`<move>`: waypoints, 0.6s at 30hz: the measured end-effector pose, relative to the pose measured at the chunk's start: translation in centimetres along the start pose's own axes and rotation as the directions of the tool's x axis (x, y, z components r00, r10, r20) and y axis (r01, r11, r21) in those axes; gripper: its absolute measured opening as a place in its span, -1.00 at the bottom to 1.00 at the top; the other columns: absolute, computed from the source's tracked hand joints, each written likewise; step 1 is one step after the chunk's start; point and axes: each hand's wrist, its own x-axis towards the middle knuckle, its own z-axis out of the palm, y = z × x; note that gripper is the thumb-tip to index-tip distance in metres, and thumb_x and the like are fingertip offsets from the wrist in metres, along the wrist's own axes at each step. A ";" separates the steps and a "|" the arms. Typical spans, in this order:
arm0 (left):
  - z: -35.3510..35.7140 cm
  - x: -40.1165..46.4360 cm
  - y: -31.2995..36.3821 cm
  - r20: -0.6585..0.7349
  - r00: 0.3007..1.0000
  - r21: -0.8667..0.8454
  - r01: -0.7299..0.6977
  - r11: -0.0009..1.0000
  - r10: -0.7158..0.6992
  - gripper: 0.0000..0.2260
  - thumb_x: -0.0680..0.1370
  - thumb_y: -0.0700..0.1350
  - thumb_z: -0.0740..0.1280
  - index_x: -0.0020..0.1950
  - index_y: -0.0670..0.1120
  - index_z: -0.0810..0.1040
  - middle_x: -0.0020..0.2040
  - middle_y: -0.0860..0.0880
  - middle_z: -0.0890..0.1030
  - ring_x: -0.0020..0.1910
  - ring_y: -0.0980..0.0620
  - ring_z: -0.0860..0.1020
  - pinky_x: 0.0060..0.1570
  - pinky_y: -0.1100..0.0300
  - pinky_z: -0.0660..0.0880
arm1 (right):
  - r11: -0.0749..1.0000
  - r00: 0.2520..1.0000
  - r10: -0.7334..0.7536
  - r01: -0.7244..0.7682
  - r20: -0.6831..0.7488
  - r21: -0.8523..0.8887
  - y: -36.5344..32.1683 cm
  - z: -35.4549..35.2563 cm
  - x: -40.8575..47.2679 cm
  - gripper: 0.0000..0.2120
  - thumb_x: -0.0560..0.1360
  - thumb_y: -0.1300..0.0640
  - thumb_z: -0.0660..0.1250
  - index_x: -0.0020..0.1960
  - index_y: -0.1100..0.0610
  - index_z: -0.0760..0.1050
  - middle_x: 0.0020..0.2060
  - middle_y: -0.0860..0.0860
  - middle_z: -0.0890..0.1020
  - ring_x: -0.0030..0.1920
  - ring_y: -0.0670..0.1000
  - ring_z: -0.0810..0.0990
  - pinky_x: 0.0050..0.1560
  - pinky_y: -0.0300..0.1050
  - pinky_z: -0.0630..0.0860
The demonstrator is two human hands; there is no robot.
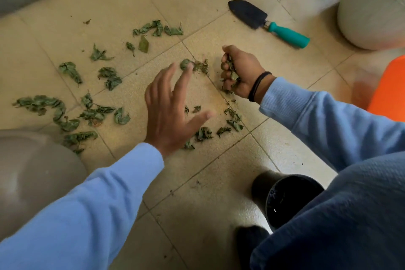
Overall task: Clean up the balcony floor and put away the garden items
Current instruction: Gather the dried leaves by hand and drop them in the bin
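Gripping a wad of leaves, right hand (240, 72); left hand (173, 107) spread, hovering above floor (219, 160). Dry leaves (92, 114) scattered leftward; trowel (267, 23) beyond; bare tiles nearside by black pot (285, 197).

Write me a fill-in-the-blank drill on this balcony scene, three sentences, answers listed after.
1. The right hand grips a bunch of ____.
2. The trowel on the floor has a ____ handle.
3. The left hand, fingers spread, holds ____.
Missing words: leaves; teal; nothing
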 end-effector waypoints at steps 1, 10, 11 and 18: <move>0.2 -1.8 -0.6 0.028 0.999 0.044 0.016 0.999 -0.017 -0.10 0.45 0.52 0.12 0.62 -0.03 0.18 0.60 -0.23 0.19 0.58 -0.24 0.17 0.49 -0.19 0.09 | 1.000 1.000 -0.001 0.001 -0.021 0.010 -0.1 -0.1 0.2 -0.66 0.64 -0.03 0.21 -0.28 0.06 0.39 -0.45 -0.05 0.38 -0.54 -0.09 0.29 -0.51 -0.28 0.13; 3.6 -2.9 -1.6 0.233 0.970 0.178 0.033 0.984 -0.074 -0.09 0.41 0.56 0.21 0.64 0.12 0.16 0.64 -0.26 0.02 0.61 -0.33 -0.02 0.53 -0.30 0.03 | 1.000 0.999 0.008 -0.009 -0.047 -0.030 1.2 0.7 0.7 -0.67 0.63 -0.03 0.22 -0.27 0.09 0.42 -0.45 -0.03 0.39 -0.53 -0.07 0.31 -0.50 -0.27 0.14; 3.9 -1.7 -1.7 0.219 0.972 0.180 0.040 0.983 -0.080 -0.17 0.46 0.52 0.21 0.61 0.10 0.22 0.63 -0.26 0.08 0.60 -0.32 0.03 0.52 -0.26 0.07 | 0.999 0.999 0.000 -0.002 -0.043 -0.034 1.3 0.8 0.6 -0.67 0.63 -0.02 0.22 -0.27 0.09 0.42 -0.45 -0.03 0.39 -0.54 -0.07 0.31 -0.51 -0.27 0.13; 5.9 1.7 -2.2 0.053 0.995 0.127 -0.096 0.987 0.090 -0.79 0.64 0.03 0.27 0.05 -0.11 0.52 0.00 -0.13 0.52 -0.03 -0.15 0.45 -0.11 -0.08 0.44 | 1.000 0.999 0.015 -0.016 -0.036 -0.021 1.7 0.7 0.9 -0.67 0.63 -0.04 0.22 -0.25 0.10 0.44 -0.43 -0.02 0.42 -0.52 -0.07 0.35 -0.48 -0.25 0.16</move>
